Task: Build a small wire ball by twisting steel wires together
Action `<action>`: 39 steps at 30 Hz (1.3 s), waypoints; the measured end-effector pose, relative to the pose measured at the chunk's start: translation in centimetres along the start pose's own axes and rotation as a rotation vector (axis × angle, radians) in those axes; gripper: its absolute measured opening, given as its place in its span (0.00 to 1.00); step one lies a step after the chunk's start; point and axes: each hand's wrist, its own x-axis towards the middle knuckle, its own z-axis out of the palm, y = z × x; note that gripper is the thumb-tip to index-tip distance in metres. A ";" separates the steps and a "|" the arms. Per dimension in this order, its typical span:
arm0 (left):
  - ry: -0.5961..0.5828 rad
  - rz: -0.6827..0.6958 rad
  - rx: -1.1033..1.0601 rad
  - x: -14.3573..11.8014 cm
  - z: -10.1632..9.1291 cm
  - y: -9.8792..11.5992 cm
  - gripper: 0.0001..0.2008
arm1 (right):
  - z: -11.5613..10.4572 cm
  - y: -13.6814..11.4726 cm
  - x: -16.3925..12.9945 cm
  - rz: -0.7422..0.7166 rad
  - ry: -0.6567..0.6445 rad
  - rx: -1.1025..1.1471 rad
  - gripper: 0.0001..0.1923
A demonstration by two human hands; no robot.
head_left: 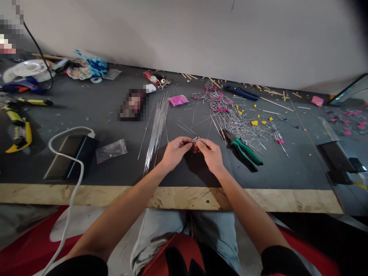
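Note:
My left hand [174, 152] and my right hand [211, 153] meet over the dark table mat [115, 168], both pinching a small bent piece of thin wire [198, 140] between their fingertips. Something small and reddish sits under the wire, too small to make out. A bundle of straight silver wires [157, 126] lies just left of my left hand. Green-handled pliers [243, 150] lie just right of my right hand. Beyond them is a tangle of wires with pink and yellow beads [230, 113].
A pink packet [178, 100] and blue-handled tool [241, 92] lie further back. A black box [69, 156] with a white cable [69, 184] sits at left, beside a clear plastic bag [111, 150]. Yellow tools [20, 132] lie far left. The wooden table edge [172, 197] runs along the front.

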 end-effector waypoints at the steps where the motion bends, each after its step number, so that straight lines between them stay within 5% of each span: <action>1: -0.004 -0.020 -0.049 0.0 0.0 0.0 0.09 | 0.0 0.0 0.0 0.010 0.000 0.009 0.14; 11: -0.122 -0.193 -0.270 0.1 -0.3 0.5 0.13 | -0.6 0.1 0.3 0.115 -0.067 0.123 0.12; 23: -0.009 0.004 0.041 0.0 -0.2 0.1 0.10 | -0.5 0.1 0.1 0.007 0.006 0.024 0.12; 39: -0.041 -0.081 -0.081 -0.1 0.0 0.5 0.13 | -0.3 -0.1 -0.2 -0.026 -0.021 -0.052 0.12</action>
